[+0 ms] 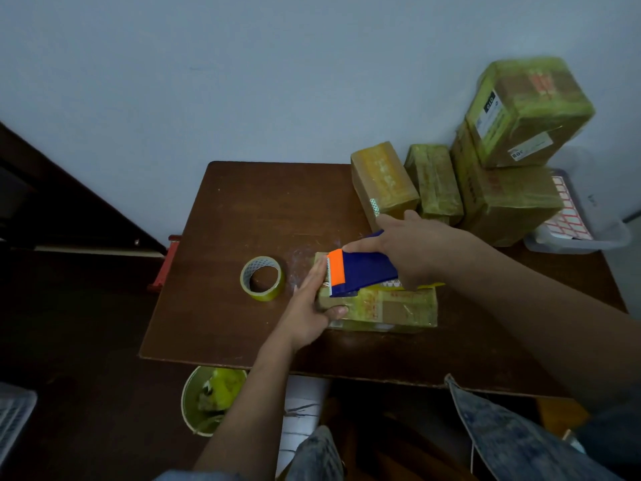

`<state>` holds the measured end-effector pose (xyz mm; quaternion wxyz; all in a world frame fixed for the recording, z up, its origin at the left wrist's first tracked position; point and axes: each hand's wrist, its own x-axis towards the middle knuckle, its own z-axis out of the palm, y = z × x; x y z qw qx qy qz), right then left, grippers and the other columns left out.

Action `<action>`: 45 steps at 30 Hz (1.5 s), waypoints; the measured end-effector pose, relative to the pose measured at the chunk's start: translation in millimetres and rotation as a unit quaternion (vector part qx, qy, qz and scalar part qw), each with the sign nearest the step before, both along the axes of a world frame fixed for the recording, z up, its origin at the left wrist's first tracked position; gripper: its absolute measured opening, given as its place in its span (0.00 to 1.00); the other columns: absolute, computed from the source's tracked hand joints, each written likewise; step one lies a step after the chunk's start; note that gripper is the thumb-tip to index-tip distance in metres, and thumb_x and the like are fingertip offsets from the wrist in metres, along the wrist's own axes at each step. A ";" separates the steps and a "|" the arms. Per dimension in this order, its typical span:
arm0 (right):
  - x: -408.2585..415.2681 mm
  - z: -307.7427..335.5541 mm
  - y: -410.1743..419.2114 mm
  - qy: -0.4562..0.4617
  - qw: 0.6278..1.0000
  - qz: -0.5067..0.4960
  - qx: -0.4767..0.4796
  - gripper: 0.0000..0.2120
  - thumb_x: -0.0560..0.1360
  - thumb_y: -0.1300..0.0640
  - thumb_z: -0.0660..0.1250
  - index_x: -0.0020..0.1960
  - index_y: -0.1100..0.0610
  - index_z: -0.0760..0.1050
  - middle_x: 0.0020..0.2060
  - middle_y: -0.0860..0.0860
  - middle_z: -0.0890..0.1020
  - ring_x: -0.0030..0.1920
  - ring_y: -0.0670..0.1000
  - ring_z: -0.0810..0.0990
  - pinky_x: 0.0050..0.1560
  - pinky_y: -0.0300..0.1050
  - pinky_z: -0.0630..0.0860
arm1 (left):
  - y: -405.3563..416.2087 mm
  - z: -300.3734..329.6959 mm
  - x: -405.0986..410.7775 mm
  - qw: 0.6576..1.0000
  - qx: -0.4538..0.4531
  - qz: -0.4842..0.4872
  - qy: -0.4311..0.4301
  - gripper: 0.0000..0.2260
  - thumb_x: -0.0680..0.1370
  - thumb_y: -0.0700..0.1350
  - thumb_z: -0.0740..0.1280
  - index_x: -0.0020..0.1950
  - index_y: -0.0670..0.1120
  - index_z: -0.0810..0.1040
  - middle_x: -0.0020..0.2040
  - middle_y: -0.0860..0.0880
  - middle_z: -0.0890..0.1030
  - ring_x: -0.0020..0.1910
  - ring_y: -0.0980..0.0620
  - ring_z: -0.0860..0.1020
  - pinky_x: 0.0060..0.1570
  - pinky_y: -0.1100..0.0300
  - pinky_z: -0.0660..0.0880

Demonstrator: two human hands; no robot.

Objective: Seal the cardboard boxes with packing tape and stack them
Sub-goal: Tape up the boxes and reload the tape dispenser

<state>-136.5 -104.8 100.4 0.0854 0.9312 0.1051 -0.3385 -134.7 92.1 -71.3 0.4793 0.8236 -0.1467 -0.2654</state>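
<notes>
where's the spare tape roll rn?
In the head view the spare tape roll sits flat on the brown table, left of centre, just left of the left hand and the box being taped.

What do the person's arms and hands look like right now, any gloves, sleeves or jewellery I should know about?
Both are bare: the left hand and right hand wear no gloves, and no rings, watch or bands show. The forearms are uncovered as far as the frame edges, so no sleeves are in view. Faded blue jeans cover the knees below the table.
</notes>
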 end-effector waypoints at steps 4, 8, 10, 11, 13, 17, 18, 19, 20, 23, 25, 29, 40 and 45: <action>-1.7 3.5 -1.4 0.025 1.000 -0.004 0.001 0.48 0.74 0.60 0.71 0.76 0.32 0.43 0.67 0.53 0.61 0.63 0.61 0.65 0.53 0.52 0.73 | -3.5 0.7 -1.1 1.000 -0.012 -0.006 0.018 0.43 0.71 0.49 0.73 0.75 0.70 0.50 0.77 0.65 0.56 0.77 0.55 0.57 0.74 0.38 0.54; -2.2 1.0 -4.2 0.040 0.999 -0.005 0.009 0.48 0.73 0.59 0.72 0.76 0.33 0.43 0.65 0.53 0.61 0.62 0.61 0.66 0.56 0.53 0.73 | -7.6 3.2 -3.0 1.000 -0.007 -0.014 0.020 0.43 0.70 0.47 0.72 0.77 0.65 0.51 0.74 0.73 0.52 0.77 0.59 0.54 0.75 0.40 0.52; -1.4 -2.3 -8.1 0.027 0.999 -0.004 0.027 0.47 0.73 0.59 0.72 0.76 0.33 0.44 0.62 0.52 0.63 0.58 0.59 0.66 0.54 0.52 0.72 | -9.7 6.2 -2.2 1.000 -0.008 -0.011 0.026 0.42 0.72 0.43 0.73 0.78 0.62 0.52 0.74 0.73 0.53 0.77 0.59 0.54 0.76 0.44 0.54; -0.4 -4.3 -12.9 0.015 0.999 -0.007 0.045 0.47 0.73 0.59 0.71 0.76 0.33 0.45 0.59 0.52 0.63 0.55 0.56 0.65 0.52 0.51 0.72 | -10.6 7.1 -1.3 0.999 -0.012 -0.009 0.028 0.42 0.73 0.41 0.73 0.78 0.60 0.53 0.75 0.69 0.55 0.77 0.58 0.54 0.76 0.49 0.56; 0.6 -10.6 -28.8 -0.021 0.996 -0.011 0.091 0.44 0.73 0.56 0.71 0.75 0.31 0.47 0.54 0.50 0.62 0.53 0.53 0.65 0.52 0.49 0.71 | -12.0 6.9 0.4 0.999 -0.019 0.000 0.027 0.41 0.73 0.38 0.73 0.79 0.57 0.55 0.76 0.63 0.57 0.76 0.58 0.56 0.73 0.58 0.59; -16.9 -27.8 -59.9 -0.102 0.956 -0.053 0.271 0.35 0.71 0.50 0.74 0.72 0.34 0.61 0.58 0.47 0.63 0.58 0.51 0.69 0.57 0.46 0.72 | -13.8 7.7 2.3 0.999 -0.032 0.008 0.029 0.40 0.71 0.41 0.73 0.74 0.67 0.58 0.74 0.57 0.65 0.74 0.53 0.64 0.71 0.47 0.65; -23.8 -31.9 -62.4 -0.119 0.945 -0.054 0.301 0.34 0.71 0.49 0.74 0.72 0.36 0.63 0.60 0.46 0.63 0.58 0.50 0.70 0.58 0.44 0.73 | -14.1 8.3 2.1 0.999 -0.030 0.005 0.025 0.40 0.71 0.42 0.73 0.72 0.71 0.58 0.74 0.56 0.65 0.73 0.53 0.64 0.71 0.45 0.66; -28.5 -35.3 -63.3 -0.132 0.939 -0.052 0.313 0.33 0.71 0.49 0.75 0.72 0.37 0.64 0.61 0.46 0.63 0.57 0.49 0.71 0.57 0.43 0.74 | -13.7 8.3 2.7 0.999 -0.026 0.004 0.023 0.39 0.71 0.42 0.73 0.71 0.72 0.58 0.75 0.56 0.65 0.74 0.54 0.64 0.71 0.45 0.66; -30.7 -37.3 -63.3 -0.142 0.938 -0.050 0.311 0.33 0.72 0.49 0.74 0.72 0.38 0.64 0.62 0.46 0.63 0.56 0.50 0.73 0.55 0.44 0.76 | -14.0 9.1 2.6 0.999 -0.026 0.004 0.021 0.39 0.72 0.41 0.73 0.72 0.71 0.59 0.75 0.56 0.64 0.74 0.54 0.63 0.71 0.45 0.66; -25.0 -27.3 -55.8 -0.157 0.962 -0.016 0.223 0.34 0.73 0.49 0.71 0.74 0.36 0.59 0.63 0.49 0.64 0.52 0.52 0.76 0.45 0.48 0.79 | -13.8 9.1 2.7 1.000 -0.027 -0.006 0.013 0.40 0.73 0.39 0.73 0.76 0.64 0.57 0.77 0.59 0.59 0.75 0.57 0.59 0.74 0.52 0.62; -18.4 -14.5 -45.7 -0.170 0.971 0.026 0.164 0.33 0.74 0.48 0.68 0.75 0.36 0.58 0.63 0.49 0.65 0.50 0.51 0.74 0.36 0.43 0.73 | -14.6 10.1 1.8 1.000 -0.023 -0.005 0.011 0.38 0.74 0.37 0.73 0.74 0.63 0.58 0.75 0.58 0.62 0.74 0.58 0.61 0.69 0.64 0.65; -14.9 -2.1 -28.2 -0.166 0.976 0.030 0.139 0.32 0.74 0.44 0.68 0.74 0.37 0.59 0.60 0.47 0.66 0.46 0.48 0.68 0.32 0.40 0.61 | -14.2 9.3 -1.3 1.000 -0.014 0.018 0.011 0.35 0.73 0.34 0.73 0.75 0.52 0.62 0.67 0.53 0.71 0.68 0.53 0.70 0.55 0.76 0.69; -36.4 -27.6 -62.8 -0.041 0.972 -0.093 0.214 0.37 0.72 0.55 0.72 0.69 0.31 0.56 0.54 0.49 0.61 0.47 0.55 0.74 0.47 0.51 0.79 | -10.1 7.7 -0.7 1.000 -0.002 -0.014 0.021 0.41 0.74 0.34 0.71 0.80 0.52 0.51 0.77 0.59 0.51 0.74 0.64 0.48 0.61 0.83 0.52; -50.7 -26.7 -93.3 -0.048 0.967 -0.097 0.229 0.37 0.71 0.54 0.74 0.65 0.27 0.56 0.53 0.46 0.60 0.48 0.52 0.72 0.49 0.50 0.79 | -10.2 10.8 1.9 1.000 -0.007 -0.020 0.012 0.40 0.75 0.33 0.70 0.80 0.50 0.52 0.78 0.56 0.50 0.76 0.61 0.48 0.60 0.85 0.51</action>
